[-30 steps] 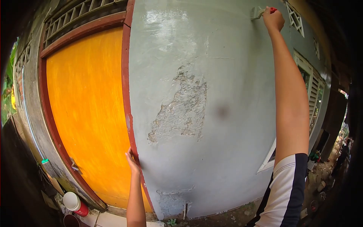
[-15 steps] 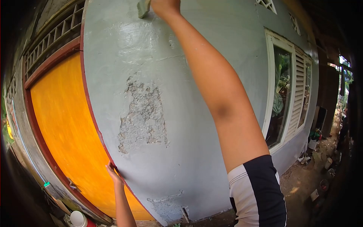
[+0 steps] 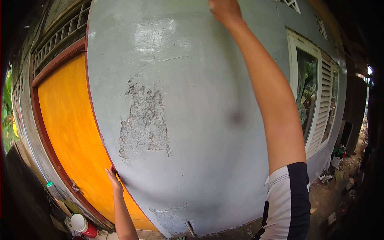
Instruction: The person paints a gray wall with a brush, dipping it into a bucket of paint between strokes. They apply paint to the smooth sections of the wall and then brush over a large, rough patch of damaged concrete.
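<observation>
My right hand [image 3: 226, 11] is raised at the top edge, close to the grey-green wall [image 3: 208, 140]. Its fingers look curled, but the frame cuts them off, and whatever they hold is out of view. Low on the left, my left hand [image 3: 114, 181] rests with fingers apart against the dark red edge [image 3: 99, 136] between the wall and the orange door [image 3: 68, 132]. A rough patch of broken plaster [image 3: 146, 118] lies between the two hands. Above it, the wall has a wet-looking shine.
A white louvred window [image 3: 324, 104] is set in the wall at right. A white and red bucket [image 3: 82, 224] stands at lower left. A short pipe [image 3: 190, 228] sticks out near the wall's foot. Assorted items lie on the ground at far right.
My right hand has moved right along the top of the wall. The grey-green piece it held has left the view. My left hand stays at the door edge; the view has shifted slightly.
</observation>
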A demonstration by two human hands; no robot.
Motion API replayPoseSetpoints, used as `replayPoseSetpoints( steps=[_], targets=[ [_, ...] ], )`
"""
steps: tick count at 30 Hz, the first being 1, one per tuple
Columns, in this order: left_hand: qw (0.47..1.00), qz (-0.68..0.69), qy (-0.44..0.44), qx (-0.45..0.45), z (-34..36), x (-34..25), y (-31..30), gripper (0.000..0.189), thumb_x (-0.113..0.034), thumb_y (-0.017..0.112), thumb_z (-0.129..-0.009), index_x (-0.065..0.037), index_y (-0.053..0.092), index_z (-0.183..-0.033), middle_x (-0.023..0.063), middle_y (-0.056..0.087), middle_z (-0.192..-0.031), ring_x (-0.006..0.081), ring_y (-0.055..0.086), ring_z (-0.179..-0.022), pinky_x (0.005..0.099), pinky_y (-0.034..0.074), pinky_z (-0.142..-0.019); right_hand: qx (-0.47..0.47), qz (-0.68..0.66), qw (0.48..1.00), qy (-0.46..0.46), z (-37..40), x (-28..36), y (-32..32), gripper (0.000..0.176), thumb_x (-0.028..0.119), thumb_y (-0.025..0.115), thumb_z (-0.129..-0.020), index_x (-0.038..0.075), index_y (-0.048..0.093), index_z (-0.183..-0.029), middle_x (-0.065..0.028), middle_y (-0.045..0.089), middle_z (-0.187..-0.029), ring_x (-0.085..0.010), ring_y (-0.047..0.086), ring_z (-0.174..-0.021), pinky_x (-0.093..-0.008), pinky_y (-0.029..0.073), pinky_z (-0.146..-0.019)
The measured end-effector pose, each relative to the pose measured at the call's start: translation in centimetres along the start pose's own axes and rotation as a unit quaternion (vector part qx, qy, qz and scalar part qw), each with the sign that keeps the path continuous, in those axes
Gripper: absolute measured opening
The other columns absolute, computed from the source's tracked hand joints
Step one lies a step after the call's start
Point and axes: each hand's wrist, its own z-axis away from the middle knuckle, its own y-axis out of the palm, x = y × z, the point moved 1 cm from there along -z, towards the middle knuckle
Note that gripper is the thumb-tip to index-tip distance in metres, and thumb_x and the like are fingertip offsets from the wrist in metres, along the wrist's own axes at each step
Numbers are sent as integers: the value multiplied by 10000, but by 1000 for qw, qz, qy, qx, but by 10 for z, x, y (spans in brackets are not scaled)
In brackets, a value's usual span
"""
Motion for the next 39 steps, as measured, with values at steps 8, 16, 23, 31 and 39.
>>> replayPoseSetpoints(
  steps=[8, 16, 23, 31, 39],
  targets=[
    [997, 73, 34, -9, -6, 5, 9, 828, -644, 218, -966, 32, 356, -1423, 162, 395, -1468, 271, 332, -1379, 389, 188, -1156, -57, -328, 928, 168, -17, 85, 28, 260, 223, 580, -907, -33, 609, -940, -233, 668, -866, -387, 660, -840, -436, 514, -747],
    [996, 81, 30, 36, 10, -9, 12, 827, -667, 253, -954, -24, 285, -1474, 140, 303, -1518, 251, 258, -1411, 390, 166, -1160, -159, 30, 955, 250, 30, -178, -33, 305, 328, 613, -888, 25, 648, -897, -185, 694, -824, -366, 675, -790, -446, 517, -707],
    [997, 74, 29, 7, -5, 8, 12, 810, -634, 289, -966, -23, 243, -1495, 129, 286, -1537, 254, 251, -1424, 366, 149, -1168, -69, 40, 996, 36, -1, -40, 16, 259, 286, 568, -913, 33, 620, -932, -181, 673, -882, -382, 652, -810, -467, 517, -726],
    [996, 70, 45, 35, -9, 14, 7, 722, -593, 290, -988, -49, 315, -1463, 91, 328, -1499, 221, 286, -1387, 363, 164, -1155, -151, -238, 942, 181, -33, 37, 42, 224, 204, 574, -908, -15, 614, -886, -210, 667, -820, -370, 658, -785, -434, 504, -725],
    [994, 77, 56, -49, -9, 18, 12, 755, -625, 301, -972, -28, 350, -1431, 107, 394, -1447, 217, 332, -1352, 362, 190, -1143, -209, 48, 924, 317, 41, -170, -41, 254, 274, 631, -872, 22, 620, -898, -179, 687, -812, -373, 666, -800, -453, 511, -725]
  ],
)
